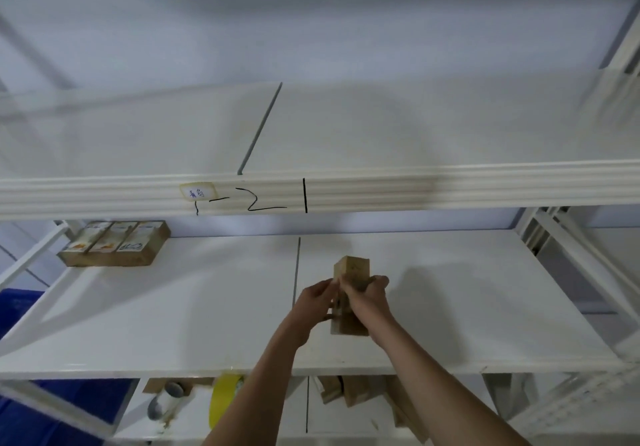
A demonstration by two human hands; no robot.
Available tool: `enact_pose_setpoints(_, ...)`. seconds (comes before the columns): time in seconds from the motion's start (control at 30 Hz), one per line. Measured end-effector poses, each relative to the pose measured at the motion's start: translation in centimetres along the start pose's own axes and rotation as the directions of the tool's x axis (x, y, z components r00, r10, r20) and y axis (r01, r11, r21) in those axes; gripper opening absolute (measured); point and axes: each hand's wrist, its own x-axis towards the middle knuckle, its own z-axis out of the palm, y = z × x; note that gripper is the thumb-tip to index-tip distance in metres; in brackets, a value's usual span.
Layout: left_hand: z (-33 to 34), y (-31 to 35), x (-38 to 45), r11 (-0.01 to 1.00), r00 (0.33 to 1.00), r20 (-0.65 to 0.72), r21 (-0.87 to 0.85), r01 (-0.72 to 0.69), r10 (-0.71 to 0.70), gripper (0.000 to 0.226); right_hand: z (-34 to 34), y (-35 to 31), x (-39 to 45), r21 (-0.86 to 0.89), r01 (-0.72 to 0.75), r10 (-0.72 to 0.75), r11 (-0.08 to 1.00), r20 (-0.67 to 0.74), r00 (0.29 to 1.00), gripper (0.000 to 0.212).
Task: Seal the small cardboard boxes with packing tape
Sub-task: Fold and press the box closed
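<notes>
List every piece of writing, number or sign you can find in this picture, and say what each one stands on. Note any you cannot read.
"1-2" with a vertical stroke after it, hand-drawn in black marker: on the front rail of the upper shelf.
Small paper label on the same rail: blue handwritten characters, too blurred to read.
Three printed packs at the back left of the middle shelf: pictures and print, too small to read.
Small cardboard box held in both hands: no legible text.

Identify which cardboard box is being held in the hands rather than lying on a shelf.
The upright box on the middle shelf, gripped by left hand and right hand. The labelled boxes lie untouched at back left.
</notes>
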Motion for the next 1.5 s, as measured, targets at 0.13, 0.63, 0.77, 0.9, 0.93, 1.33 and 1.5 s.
enact_pose_setpoints(0.13,-0.7,-1.1,0.4,0.982,0.996,0.082,-0.179,0.053,-0.038,0.052,0.4,-0.1,-0.4,-0.052,0.126,-0.126,0.991,0.01,0.992,0.036)
enact_pose_setpoints(0.63,-0.3,-4.3,0.9,0.933,0.994,-0.015,-0.345,0.098,-0.11,0.05,-0.5,3.6,0.2,0.019,-0.093,0.087,0.995,0.216,0.972,0.042)
enact_pose_setpoints(0.77,0.1,-5.0,1.2,0.937,0.989,-0.085,-0.34,0.081,-0.117,0.054,-0.1,3.2,-0.3,-0.087,-0.055,0.069,0.995,0.158,0.985,0.039)
enact_pose_setpoints(0.9,-0.1,-4.7,1.2,0.943,0.982,-0.111,-0.315,0.11,-0.151,0.054,0.7,3.7,0.1,-0.028,-0.085,0.088,0.996,0.128,0.988,0.035)
enact_pose_setpoints(0.93,-0.2,-4.5,1.3,0.96,0.98,-0.12,-0.253,0.123,-0.157,0.056,0.8,3.9,0.2,0.008,-0.106,0.105,0.994,0.099,0.99,0.033)
enact_pose_setpoints(1.33,0.3,-2.5,1.3,0.995,0.991,-0.126,0.088,0.05,-0.038,0.052,0.9,3.7,0.5,0.133,-0.071,0.077,0.989,-0.042,0.996,0.045)
enact_pose_setpoints(1.5,-0.3,-2.7,2.1,0.99,0.965,-0.244,0.077,0.118,-0.096,0.051,0.1,4.6,1.3,0.086,-0.041,0.049,0.995,-0.097,0.994,0.032)
